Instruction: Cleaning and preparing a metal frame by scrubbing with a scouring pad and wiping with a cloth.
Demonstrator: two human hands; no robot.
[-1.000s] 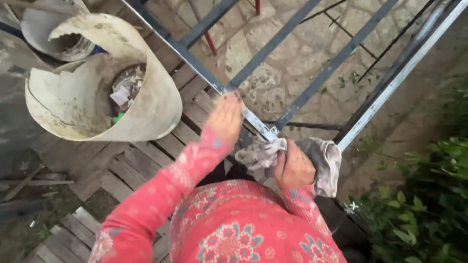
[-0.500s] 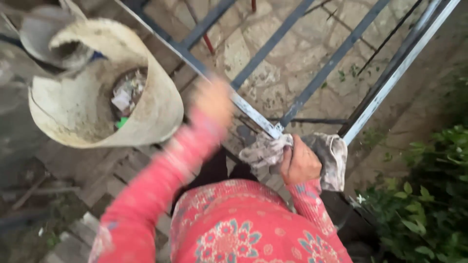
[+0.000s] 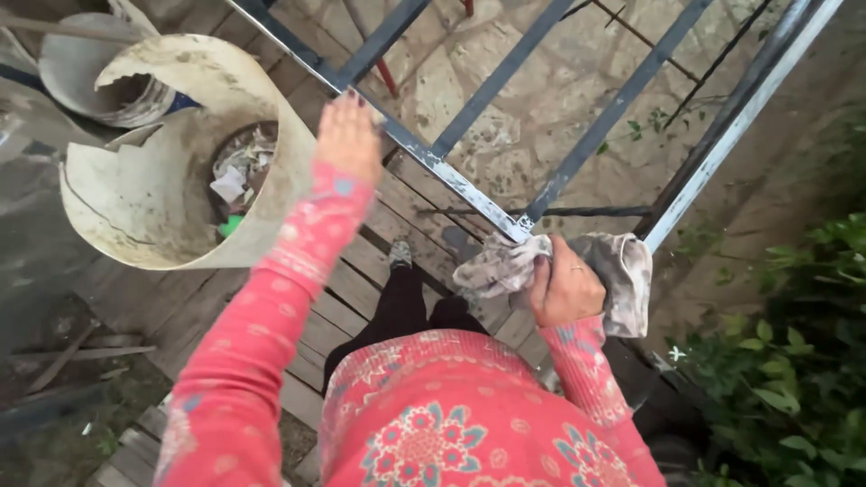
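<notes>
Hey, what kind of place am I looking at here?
Probably an outdoor raised wooden deck or balcony at a house. A metal railing edges weathered plank flooring, stone paving lies below, green plants grow alongside, and a cracked bucket holds scraps.

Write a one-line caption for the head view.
Right hand presses a dirty rag against a metal railing; left hand rests on it.

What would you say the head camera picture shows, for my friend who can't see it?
A person in a red flowered top presses a dirty grey rag with the right hand against a metal railing, while the left hand rests on the rail. A cracked cream bucket holding rubbish sits on the wooden planks beside them.
</notes>
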